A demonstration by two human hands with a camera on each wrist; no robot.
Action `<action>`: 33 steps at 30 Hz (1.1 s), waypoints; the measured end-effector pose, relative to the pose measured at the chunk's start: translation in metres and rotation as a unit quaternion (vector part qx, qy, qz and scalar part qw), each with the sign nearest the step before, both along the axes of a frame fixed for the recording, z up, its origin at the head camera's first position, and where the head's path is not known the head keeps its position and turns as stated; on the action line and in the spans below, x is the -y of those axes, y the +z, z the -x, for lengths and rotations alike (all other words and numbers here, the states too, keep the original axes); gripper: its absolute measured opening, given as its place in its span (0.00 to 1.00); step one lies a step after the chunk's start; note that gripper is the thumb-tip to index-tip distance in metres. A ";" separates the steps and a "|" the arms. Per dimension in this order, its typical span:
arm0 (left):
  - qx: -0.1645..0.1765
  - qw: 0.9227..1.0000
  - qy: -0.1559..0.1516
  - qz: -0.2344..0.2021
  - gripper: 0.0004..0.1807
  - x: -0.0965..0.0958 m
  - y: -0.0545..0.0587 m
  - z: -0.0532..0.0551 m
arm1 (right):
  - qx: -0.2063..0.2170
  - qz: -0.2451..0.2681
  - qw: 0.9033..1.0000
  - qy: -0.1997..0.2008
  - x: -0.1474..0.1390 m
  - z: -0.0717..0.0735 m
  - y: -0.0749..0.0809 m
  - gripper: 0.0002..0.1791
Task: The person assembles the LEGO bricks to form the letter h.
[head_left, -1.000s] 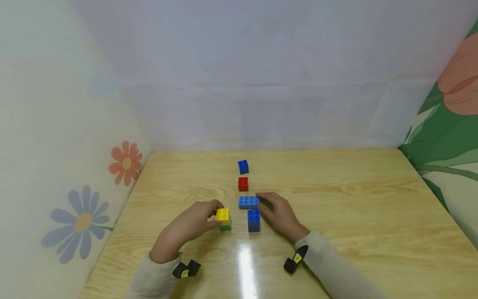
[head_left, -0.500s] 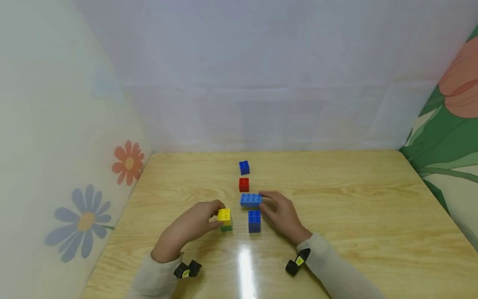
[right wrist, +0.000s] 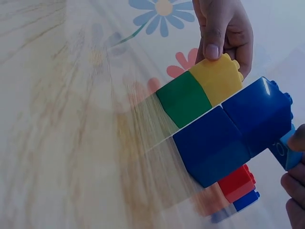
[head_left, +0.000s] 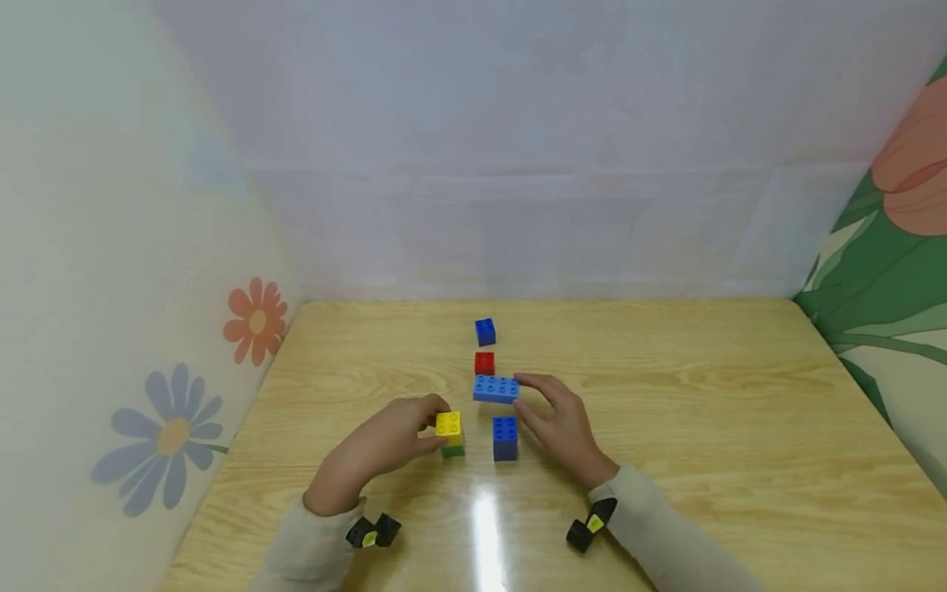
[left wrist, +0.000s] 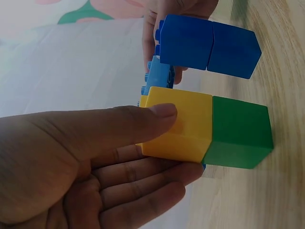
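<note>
We see a pale wooden table (head_left: 703, 427) with grained, glossy varnish, a smooth glossy yellow plastic brick (head_left: 448, 424), a studded light-blue plastic plate brick (head_left: 496, 388), a matt beige cloth sleeve (head_left: 673, 534).

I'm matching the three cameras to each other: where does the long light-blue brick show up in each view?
Head: the long light-blue brick is at table centre, held by the right hand, near side of the red brick.
Left wrist: a sliver shows behind the yellow-on-green stack.
Right wrist: only a corner at the right edge.
Shared landmark: the dark blue two-brick stack.
</note>
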State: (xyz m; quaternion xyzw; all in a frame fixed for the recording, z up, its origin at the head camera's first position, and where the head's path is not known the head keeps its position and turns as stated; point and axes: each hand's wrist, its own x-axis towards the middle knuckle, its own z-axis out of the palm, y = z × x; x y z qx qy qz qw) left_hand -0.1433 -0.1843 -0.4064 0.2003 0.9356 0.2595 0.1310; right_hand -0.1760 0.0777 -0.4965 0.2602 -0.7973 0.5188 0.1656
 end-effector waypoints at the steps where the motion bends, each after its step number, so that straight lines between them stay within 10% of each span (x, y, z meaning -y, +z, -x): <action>1: -0.001 1.000 -0.002 -0.001 0.17 0.000 0.000 0.000 | -0.002 0.007 1.000 0.001 0.001 0.000 0.001 0.20; 24: 0.001 1.000 -0.007 -0.028 0.17 -0.003 -0.009 0.008 | -0.044 0.060 0.995 0.071 0.010 -0.013 0.016 0.20; 33: 0.010 0.999 -0.015 -0.048 0.19 -0.003 -0.014 0.010 | -0.053 0.072 0.991 0.103 0.013 -0.031 0.045 0.19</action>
